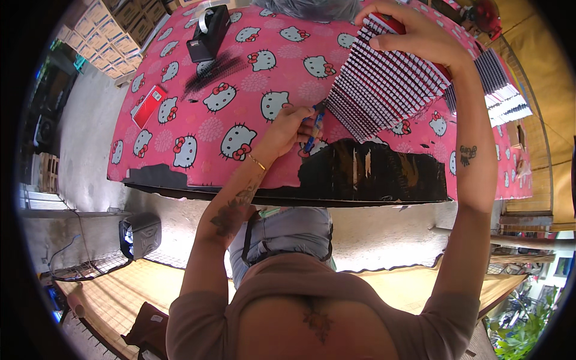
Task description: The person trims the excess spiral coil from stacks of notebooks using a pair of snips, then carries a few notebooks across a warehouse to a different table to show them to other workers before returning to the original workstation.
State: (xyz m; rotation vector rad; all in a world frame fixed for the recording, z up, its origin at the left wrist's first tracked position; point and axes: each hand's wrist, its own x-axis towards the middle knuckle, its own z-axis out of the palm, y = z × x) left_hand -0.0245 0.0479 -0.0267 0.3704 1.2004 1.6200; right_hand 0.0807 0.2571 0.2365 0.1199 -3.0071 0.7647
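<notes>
My left hand [292,131] is closed around blue-handled pliers [314,133], their dark tip at the near left corner of a fanned stack of spiral notebooks [384,84]. Rows of black wire binding and white page edges face up, with red covers showing at the ends. Across the far side of this stack lies my right hand [414,37], gripping it with the thumb over the bindings and the fingers at a red cover. How the tool's jaws meet the wire is too small to make out.
Pink cartoon-print cloth [198,129] covers the table, torn to black at the near edge. On it are a black tape dispenser [209,36], a red notebook [149,107], dark wire coils [216,73] and more spiral notebooks [498,87]. Stacked cartons [105,39] stand far left.
</notes>
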